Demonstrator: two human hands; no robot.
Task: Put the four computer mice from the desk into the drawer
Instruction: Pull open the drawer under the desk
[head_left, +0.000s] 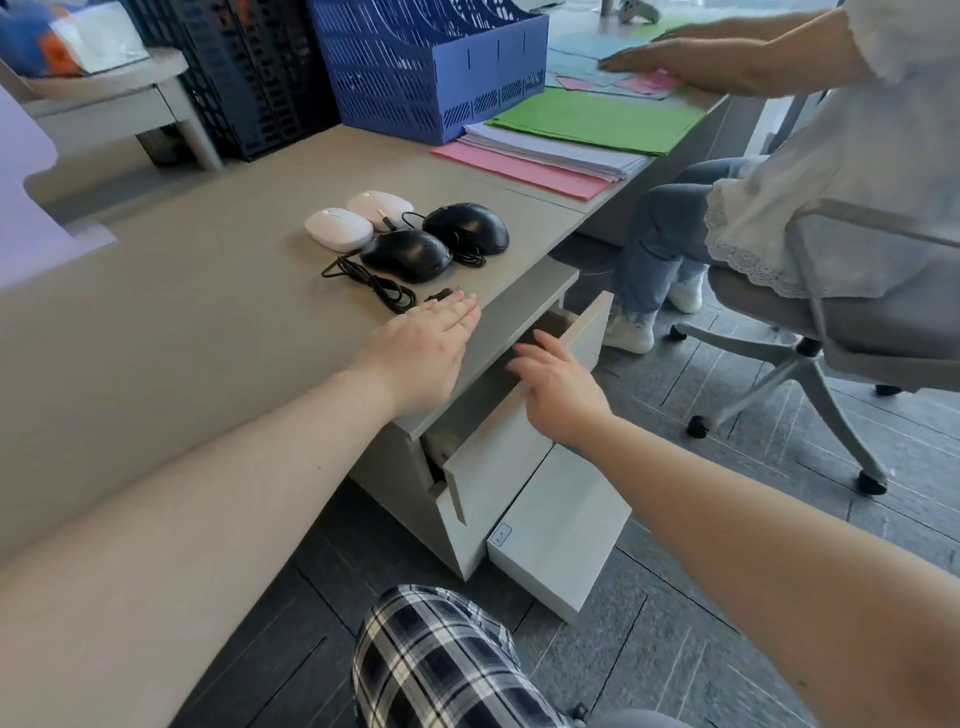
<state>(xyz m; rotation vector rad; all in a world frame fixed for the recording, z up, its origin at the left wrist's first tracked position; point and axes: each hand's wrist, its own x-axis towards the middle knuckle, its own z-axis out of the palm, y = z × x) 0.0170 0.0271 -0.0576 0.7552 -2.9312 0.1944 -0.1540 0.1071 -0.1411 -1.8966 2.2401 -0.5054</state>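
Observation:
Two white mice (338, 228) (378, 207) and two black wired mice (406, 254) (466, 226) lie together on the grey desk (182, 322) near its front edge, with black cables trailing toward me. My left hand (423, 353) rests flat and open on the desk just short of the cables. My right hand (556, 389) hovers, fingers apart, over the top edge of the drawer (498, 462), which stands pulled out a little below the desk edge. Little of the drawer's inside shows.
A blue slotted file holder (431, 67) and dark crates (249, 73) stand at the back. Stacks of coloured paper (571, 130) lie to the right. Another person sits on a wheeled chair (810, 332) close to the drawer. A lower drawer front (561, 530) also juts out.

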